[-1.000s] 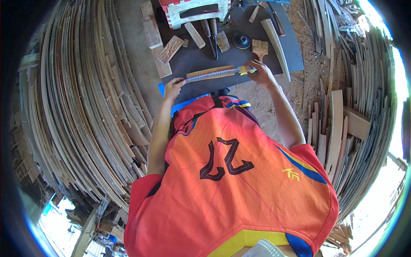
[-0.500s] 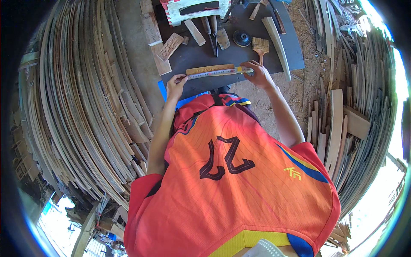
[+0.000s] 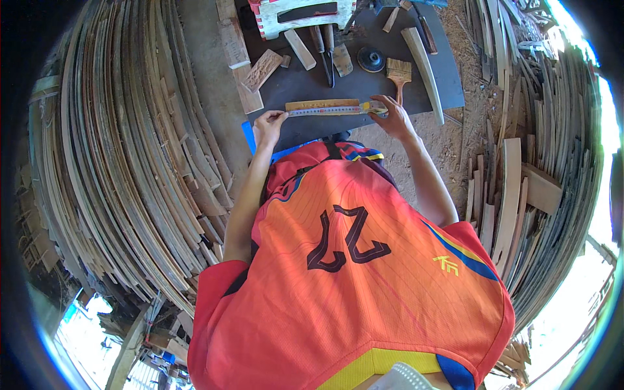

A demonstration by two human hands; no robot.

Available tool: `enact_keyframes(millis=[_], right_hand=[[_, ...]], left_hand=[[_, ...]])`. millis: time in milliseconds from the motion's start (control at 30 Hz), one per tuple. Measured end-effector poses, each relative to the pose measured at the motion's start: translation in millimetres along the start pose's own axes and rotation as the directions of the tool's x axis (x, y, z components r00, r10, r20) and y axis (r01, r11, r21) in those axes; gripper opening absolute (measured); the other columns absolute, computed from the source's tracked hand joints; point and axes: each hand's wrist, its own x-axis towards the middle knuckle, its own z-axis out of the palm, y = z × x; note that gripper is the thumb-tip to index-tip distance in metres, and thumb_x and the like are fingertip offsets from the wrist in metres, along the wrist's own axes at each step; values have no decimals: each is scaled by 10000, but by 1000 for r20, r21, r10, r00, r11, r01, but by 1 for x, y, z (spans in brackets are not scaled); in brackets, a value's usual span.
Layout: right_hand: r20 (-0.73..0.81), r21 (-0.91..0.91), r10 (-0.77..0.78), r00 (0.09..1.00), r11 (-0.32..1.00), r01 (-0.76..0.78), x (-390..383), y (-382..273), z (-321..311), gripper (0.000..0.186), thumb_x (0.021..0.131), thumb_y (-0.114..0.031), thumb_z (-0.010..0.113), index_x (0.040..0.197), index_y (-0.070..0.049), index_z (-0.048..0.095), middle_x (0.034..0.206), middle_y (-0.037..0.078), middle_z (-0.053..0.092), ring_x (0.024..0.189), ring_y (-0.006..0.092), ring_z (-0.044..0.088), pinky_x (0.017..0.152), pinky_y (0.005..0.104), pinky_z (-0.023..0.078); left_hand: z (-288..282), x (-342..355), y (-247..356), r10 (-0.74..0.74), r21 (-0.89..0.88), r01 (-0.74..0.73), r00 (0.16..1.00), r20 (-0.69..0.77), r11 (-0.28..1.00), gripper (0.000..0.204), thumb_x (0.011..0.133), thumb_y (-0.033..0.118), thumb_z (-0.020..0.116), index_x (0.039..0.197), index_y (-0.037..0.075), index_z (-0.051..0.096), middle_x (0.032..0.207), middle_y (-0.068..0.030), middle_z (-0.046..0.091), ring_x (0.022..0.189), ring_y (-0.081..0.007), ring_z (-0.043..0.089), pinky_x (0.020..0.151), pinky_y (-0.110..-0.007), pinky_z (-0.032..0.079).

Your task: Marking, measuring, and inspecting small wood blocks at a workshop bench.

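A short strip of brown wood lies crosswise near the front edge of the dark tabletop. Along its near side runs the pulled-out blade of a tape measure. My left hand pinches the blade's free end by the left end of the strip. At the other end, my right hand is closed around the yellow tape case, its fingers partly covering it. A wide paintbrush lies just beyond my right hand.
Farther back lie a black round disc, two wooden-handled chisels, wood blocks and a long curved wood piece. A red-and-white stool stands at the back. Stacked boards line the left; more timber fills the right.
The tape blade's left end has come slightly farther from me, so the blade lies closer and more parallel to the wood strip. Both hands keep their hold; the view has shifted slightly.
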Motion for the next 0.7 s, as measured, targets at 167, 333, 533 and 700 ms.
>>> enact_keyframes(millis=[167,333,533,700], right_hand=[[27,16,24,999,1000,-24,1,0,5,504,866,-208,794,1335,-123,629,1242,151,684,1144,362,676,981,428,553],[6,27,6,1000,1000,-6,-2,5,10,488,873,-197,788,1330,-135,629,1247,151,684,1137,361,682,976,434,556],[-6,35,41,999,999,-41,-4,-5,8,462,866,-186,792,1296,-122,638,1183,161,698,1108,363,694,948,437,558],[-11,53,44,999,998,-44,-4,-5,10,456,863,-181,796,1287,-119,641,1166,163,700,1088,368,698,931,439,564]], left_hand=[[-1,7,-3,-50,105,49,999,11,993,290,843,368,836,978,112,829,912,-99,802,862,-215,776,775,-332,586],[-2,11,6,-74,176,70,997,18,982,329,847,386,838,998,94,830,926,-112,799,857,-204,763,791,-323,575],[-4,10,14,-95,265,85,995,23,961,357,858,424,812,1014,103,816,984,-103,801,936,-247,772,831,-359,583],[-2,10,4,-54,204,48,998,27,978,385,875,430,799,1039,82,808,984,-115,799,938,-253,772,835,-361,584]])
